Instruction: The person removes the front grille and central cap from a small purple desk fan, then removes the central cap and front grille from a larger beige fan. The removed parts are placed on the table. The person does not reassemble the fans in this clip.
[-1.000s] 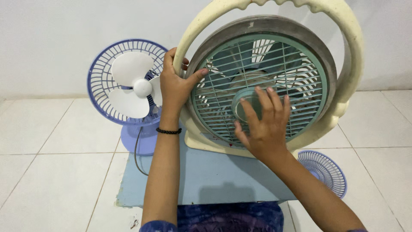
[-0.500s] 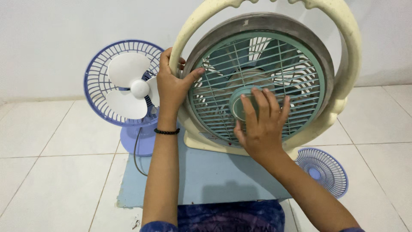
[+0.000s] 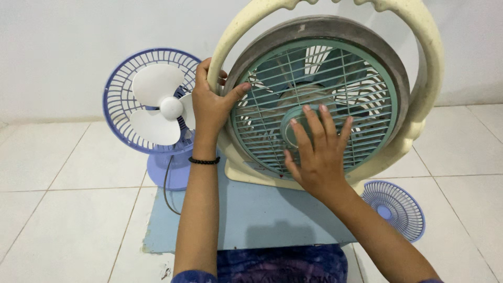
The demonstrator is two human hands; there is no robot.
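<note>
A large cream fan [image 3: 429, 68] with a round green front grille [image 3: 361, 68] stands upright on a pale blue board [image 3: 262, 215]. My left hand [image 3: 209, 107] grips the cream frame at its left side, thumb on the grille's rim. My right hand [image 3: 317, 152] lies flat with fingers spread on the grille, fingertips over the round centre cap [image 3: 289, 126].
A small purple fan [image 3: 152, 105] with white blades and no front guard stands left of the big fan, its cord trailing down. A loose purple fan grille [image 3: 394, 208] lies on the white tile floor at right. A white wall is behind.
My right hand has shifted slightly left and down on the grille over the centre cap. My left hand keeps its hold on the frame.
</note>
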